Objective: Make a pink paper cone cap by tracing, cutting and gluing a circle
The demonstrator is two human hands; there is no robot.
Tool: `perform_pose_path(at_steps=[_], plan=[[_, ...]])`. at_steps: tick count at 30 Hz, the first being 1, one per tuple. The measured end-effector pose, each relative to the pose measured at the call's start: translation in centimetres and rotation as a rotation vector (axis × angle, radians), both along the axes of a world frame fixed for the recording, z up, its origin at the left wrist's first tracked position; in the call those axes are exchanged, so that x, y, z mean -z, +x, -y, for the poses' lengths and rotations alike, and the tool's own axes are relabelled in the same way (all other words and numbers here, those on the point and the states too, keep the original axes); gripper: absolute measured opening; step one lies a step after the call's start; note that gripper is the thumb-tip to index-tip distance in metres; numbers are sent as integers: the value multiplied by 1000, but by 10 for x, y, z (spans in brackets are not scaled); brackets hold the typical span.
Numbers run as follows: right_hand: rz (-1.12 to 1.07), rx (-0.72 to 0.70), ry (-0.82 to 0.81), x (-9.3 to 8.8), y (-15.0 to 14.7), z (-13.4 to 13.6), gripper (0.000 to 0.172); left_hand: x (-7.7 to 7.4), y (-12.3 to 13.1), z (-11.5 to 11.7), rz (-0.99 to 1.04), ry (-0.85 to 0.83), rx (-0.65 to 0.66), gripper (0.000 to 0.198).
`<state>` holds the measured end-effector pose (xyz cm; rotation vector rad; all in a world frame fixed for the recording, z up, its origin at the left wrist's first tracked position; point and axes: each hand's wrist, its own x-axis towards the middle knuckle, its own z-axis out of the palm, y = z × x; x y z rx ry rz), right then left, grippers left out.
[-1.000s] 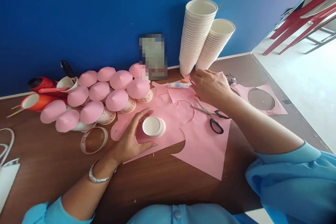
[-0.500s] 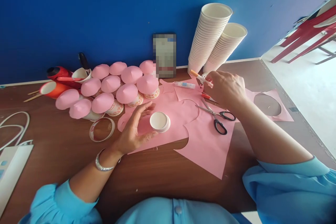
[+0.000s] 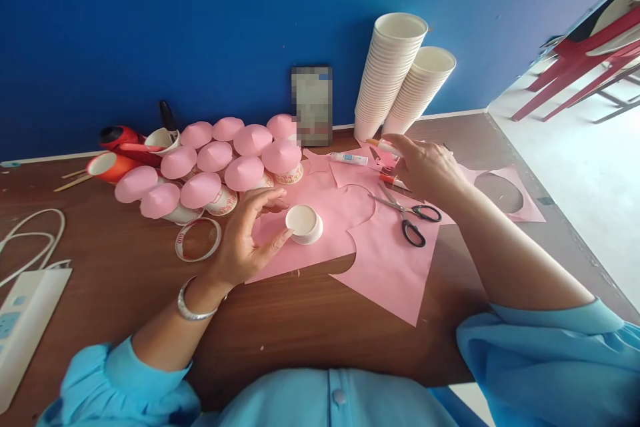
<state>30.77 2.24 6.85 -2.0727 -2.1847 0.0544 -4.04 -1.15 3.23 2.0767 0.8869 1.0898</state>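
A small upturned white paper cup stands on a pink paper sheet. Around its left side curves my left hand, fingers apart, thumb close to the cup. My right hand is over the paper scraps at the right, its fingers around a white and orange pen-like stick. Below that hand lie a red-capped pen and black-handled scissors. A glue tube rests on the pink paper left of my right hand.
Several cups with pink cone tops stand at the left back. Tall white cup stacks and a phone are by the wall. A tape roll lies left of my left hand; a power strip is at the far left.
The view has shifted a little. My left hand's fingers have drawn back slightly from the cup. The stick in my right hand has tilted flatter.
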Motion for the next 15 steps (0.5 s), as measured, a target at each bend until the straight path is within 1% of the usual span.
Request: perform_pose_path(at_steps=[3,6,8,10,12,13,15], plan=[[-51,-33,60,-5,6,3,66,-4,-1,0,-12,27,-29,62],[-122,-62,97,-11,8,5,64,-8,-2,1,-28,53,-66,59],[-169,-83,96,-15,5,7,59,-10,-2,1,-36,73,-83,58],[-257,-83,131,-18,-3,12,51,-14,-2,3,-43,103,-93,57],[-445,-86,163,-21,-15,21,38,-20,0,5,-62,143,-98,58],[-585,-107,125,-22,-22,26,34,-23,1,6,-85,166,-100,59],[-907,-264,-54,-21,-39,36,29,-32,6,9,-158,201,-89,64]])
